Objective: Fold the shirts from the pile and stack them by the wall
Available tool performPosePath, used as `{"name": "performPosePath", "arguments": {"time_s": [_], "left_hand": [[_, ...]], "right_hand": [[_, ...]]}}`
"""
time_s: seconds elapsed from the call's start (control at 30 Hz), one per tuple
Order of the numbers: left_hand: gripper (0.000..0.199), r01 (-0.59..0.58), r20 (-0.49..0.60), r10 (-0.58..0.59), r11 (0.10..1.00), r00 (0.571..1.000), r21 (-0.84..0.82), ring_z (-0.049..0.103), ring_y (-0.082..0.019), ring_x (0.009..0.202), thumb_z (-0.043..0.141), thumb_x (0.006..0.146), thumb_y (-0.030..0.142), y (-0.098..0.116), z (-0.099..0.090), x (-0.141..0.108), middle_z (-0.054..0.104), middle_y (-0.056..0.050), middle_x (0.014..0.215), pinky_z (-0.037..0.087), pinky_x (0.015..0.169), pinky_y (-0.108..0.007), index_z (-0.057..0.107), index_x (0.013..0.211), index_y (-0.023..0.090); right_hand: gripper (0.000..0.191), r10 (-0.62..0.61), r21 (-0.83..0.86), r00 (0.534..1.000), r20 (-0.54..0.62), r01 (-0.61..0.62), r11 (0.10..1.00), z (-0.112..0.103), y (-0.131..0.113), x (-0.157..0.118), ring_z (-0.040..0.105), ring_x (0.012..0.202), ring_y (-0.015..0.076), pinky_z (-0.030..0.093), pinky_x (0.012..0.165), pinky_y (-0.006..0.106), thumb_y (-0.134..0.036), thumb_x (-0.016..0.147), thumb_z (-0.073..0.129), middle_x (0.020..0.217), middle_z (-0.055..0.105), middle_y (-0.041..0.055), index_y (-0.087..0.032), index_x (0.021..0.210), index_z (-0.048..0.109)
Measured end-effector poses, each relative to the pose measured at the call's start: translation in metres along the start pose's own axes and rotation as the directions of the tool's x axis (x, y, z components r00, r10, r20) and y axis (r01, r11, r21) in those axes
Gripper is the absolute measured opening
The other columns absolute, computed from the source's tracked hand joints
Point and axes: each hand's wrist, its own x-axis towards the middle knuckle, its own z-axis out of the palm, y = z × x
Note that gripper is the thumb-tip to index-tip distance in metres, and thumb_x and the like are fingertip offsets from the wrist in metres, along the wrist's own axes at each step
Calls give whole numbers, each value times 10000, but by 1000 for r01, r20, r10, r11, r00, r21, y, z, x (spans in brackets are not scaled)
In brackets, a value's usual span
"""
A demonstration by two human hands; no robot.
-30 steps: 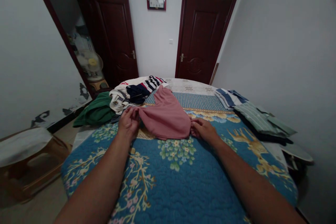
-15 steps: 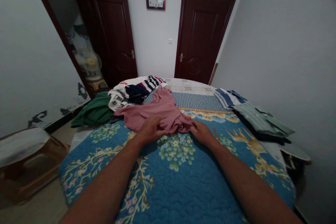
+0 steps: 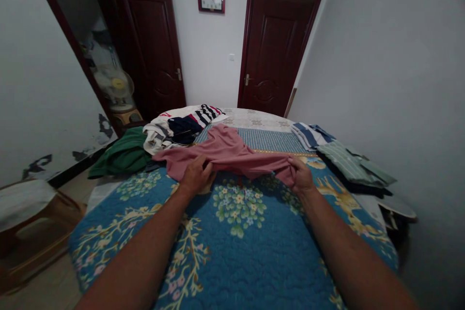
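Observation:
A pink garment is spread across the middle of a table covered with a blue floral quilted cloth. My left hand grips its near edge left of centre, fingers closed on the fabric. Further right, my right hand pinches a corner of the same garment. Between the two hands the near edge is stretched and looks slightly raised off the cloth. The garment's far part lies on the table, close to a heap of clothes.
At the left are a green garment and a heap of white, navy and striped clothes. Folded clothes are stacked at the right edge. A stool stands at the left, below table height.
My right hand has moved right, drawing out a corner of the pink garment. My left hand has shifted slightly left. The bunched near edge is now stretched wide.

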Motion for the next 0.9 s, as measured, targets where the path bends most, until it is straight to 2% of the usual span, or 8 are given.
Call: {"name": "performPosePath", "arguments": {"time_s": [0.1, 0.2, 0.3, 0.4, 0.5, 0.67, 0.77, 0.9], "left_hand": [[271, 20, -7, -21, 989, 1000, -148, 704, -257, 1073, 510, 1008, 378, -1, -1, 2, 786, -75, 1110, 533, 1000, -367, 718, 1076, 218], [306, 57, -67, -73, 975, 995, -214, 702, -251, 1081, 495, 1026, 420, -4, -4, 6, 781, -65, 1107, 536, 990, -357, 706, 1093, 208], [283, 76, -171, -95, 991, 981, -114, 696, -271, 1112, 489, 1037, 404, -9, -9, 8, 772, -78, 1120, 525, 1024, -384, 695, 1094, 219], [216, -8, -220, 32, 994, 975, 109, 658, -303, 1199, 496, 1034, 343, -5, -11, 4, 744, -107, 1162, 485, 1100, -430, 681, 1063, 237], [199, -82, -151, 122, 965, 981, 248, 649, -301, 1171, 484, 1045, 311, 13, -5, -6, 713, -118, 1125, 499, 1047, -414, 668, 1021, 239], [253, -203, 117, 177, 942, 977, 269, 669, -249, 1041, 447, 1083, 309, 39, 16, -20, 692, -92, 1072, 512, 911, -339, 683, 1014, 253], [237, -181, 136, 147, 941, 980, 287, 674, -243, 1036, 467, 1069, 301, 28, 17, -16, 687, -96, 1108, 523, 909, -333, 694, 1027, 248], [200, -148, 91, 128, 955, 988, 259, 682, -262, 1142, 595, 960, 267, -8, 1, 2, 710, -110, 1203, 534, 1005, -352, 712, 1119, 242]], "right_hand": [[202, 55, 167, 997, -45, -47, 985, 6, -4, -3, 779, 865, 234, 651, 828, 354, -365, 800, 770, 923, 797, 26, -241, 946, 705], [206, 92, 202, 994, -51, -80, 976, 6, -6, -2, 781, 858, 231, 660, 780, 339, -377, 829, 779, 940, 812, 38, -231, 967, 731], [243, 141, 161, 990, 20, -142, 977, 8, -2, -2, 782, 879, 242, 668, 789, 362, -409, 836, 788, 997, 828, 54, -217, 980, 749], [293, 144, 111, 985, 92, -154, 982, 15, 7, -4, 780, 908, 226, 658, 851, 341, -456, 836, 810, 1033, 828, 52, -213, 990, 757], [320, 135, 99, 987, 92, -144, 985, 21, 14, -5, 778, 928, 224, 653, 868, 334, -500, 834, 821, 1044, 826, 49, -225, 981, 747], [305, 116, 88, 993, 28, -118, 989, 15, 16, -2, 780, 941, 221, 660, 848, 337, -489, 845, 824, 1012, 816, 24, -243, 990, 716], [275, 122, 121, 993, -5, -120, 985, 6, 14, 3, 778, 899, 199, 658, 834, 313, -451, 871, 813, 985, 810, 17, -230, 994, 703], [216, 146, 207, 987, -62, -130, 970, -8, 10, 8, 758, 756, 169, 651, 692, 261, -355, 879, 820, 894, 803, 13, -200, 979, 707]]}}
